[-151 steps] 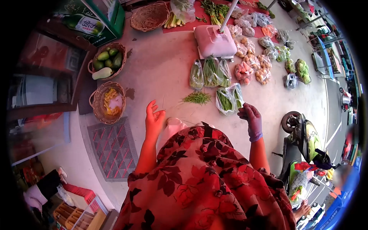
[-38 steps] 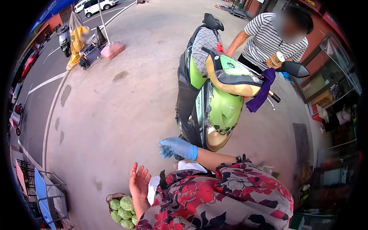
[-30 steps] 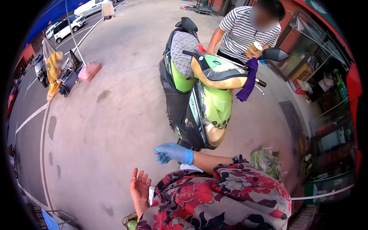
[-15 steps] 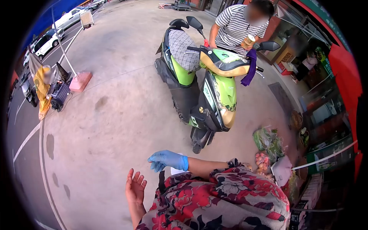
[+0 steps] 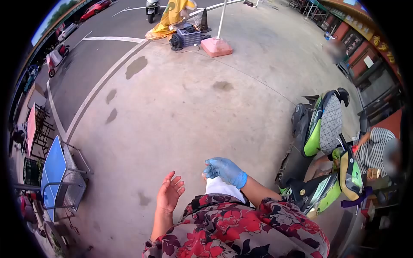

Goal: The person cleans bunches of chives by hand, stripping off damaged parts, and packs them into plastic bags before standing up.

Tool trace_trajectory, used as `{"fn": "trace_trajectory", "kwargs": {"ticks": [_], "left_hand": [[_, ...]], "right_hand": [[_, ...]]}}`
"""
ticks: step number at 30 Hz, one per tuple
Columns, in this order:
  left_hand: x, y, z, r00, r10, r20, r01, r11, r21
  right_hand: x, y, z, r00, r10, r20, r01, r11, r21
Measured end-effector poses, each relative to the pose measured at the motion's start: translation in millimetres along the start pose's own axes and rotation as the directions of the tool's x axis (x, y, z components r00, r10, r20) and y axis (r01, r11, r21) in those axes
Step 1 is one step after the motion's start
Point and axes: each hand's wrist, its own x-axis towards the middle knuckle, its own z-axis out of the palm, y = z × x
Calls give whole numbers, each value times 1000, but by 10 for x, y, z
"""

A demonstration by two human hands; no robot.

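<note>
My left hand (image 5: 170,192) is bare and held out low in front of me, palm turned up and fingers apart, with nothing in it. My right hand (image 5: 226,173) wears a blue disposable glove. Its fingers curl inward, and whatever they may hold is hidden; a small tan spot shows at the fingertips. Just under the gloved hand is a white thing (image 5: 221,187), partly covered by the hand and by my floral top (image 5: 232,221); I cannot tell what it is or whether the hand touches it.
A green scooter (image 5: 320,144) stands at right, with a person in a striped shirt (image 5: 377,150) beside it. At left is a blue folding table (image 5: 53,176). Farther ahead are a pink pole base (image 5: 216,47), a crate (image 5: 189,38) and a yellow cover (image 5: 171,18).
My view has swung left, so the scooter and striped-shirt person now appear farther right. The blue table has come into view. The gloved fingers look more curled; my left hand stays open.
</note>
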Motion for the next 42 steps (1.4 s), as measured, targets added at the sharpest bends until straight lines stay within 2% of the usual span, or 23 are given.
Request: {"fn": "trace_trajectory", "kwargs": {"ticks": [3, 7, 10, 13, 15, 19, 22, 28, 33, 35, 37, 38, 42], "left_hand": [[-112, 414, -301, 963, 244, -118, -256, 960, -109], [-461, 690, -834, 812, 456, -365, -551, 805, -219], [-738, 739, -1228, 671, 500, -547, -707, 654, -269], [-1019, 794, -1861, 550, 461, -697, -811, 495, -312], [-1227, 930, -2223, 498, 411, -764, -849, 410, -334], [-1645, 1616, -2838, 385, 439, -812, -899, 377, -222], [-1932, 2180, -3171, 308, 467, -829, -923, 357, -142], [-1865, 3178, -3772, 132, 466, -875, -974, 227, -26], [-1576, 3613, -4151, 47, 331, -943, -999, 32, -39], [-1626, 3733, -4207, 10, 276, -961, -1000, 11, -7], [-1723, 3742, -4362, -44, 181, -982, -999, -19, 41], [-1769, 3708, -4449, -110, 180, -978, -993, -62, 100], [-2105, 3691, -4803, -179, 43, -983, -961, -220, 166]], "right_hand": [[811, -356, 452, 965, 144, 218, -115, 983, -141], [1852, -389, 1470, 843, 333, 424, -176, 913, -368], [2373, -156, 2314, 722, 487, 492, -230, 839, -493], [2699, 371, 3240, 587, 598, 547, -241, 773, -587], [2898, 783, 3822, 526, 667, 528, -294, 725, -623], [3203, 1297, 4697, 425, 787, 447, -359, 600, -715], [3481, 1514, 5284, 398, 801, 448, -393, 590, -706], [4376, 1534, 6394, 315, 842, 438, -286, 524, -802], [5137, 1869, 7589, 174, 904, 391, -221, 422, -879], [5277, 2057, 8055, 110, 929, 354, -176, 369, -913], [5333, 2355, 8532, 46, 949, 313, -119, 317, -941], [5312, 2506, 8738, 12, 957, 291, -102, 291, -951], [5024, 3236, 9415, -92, 972, 217, -49, 213, -976]]}}
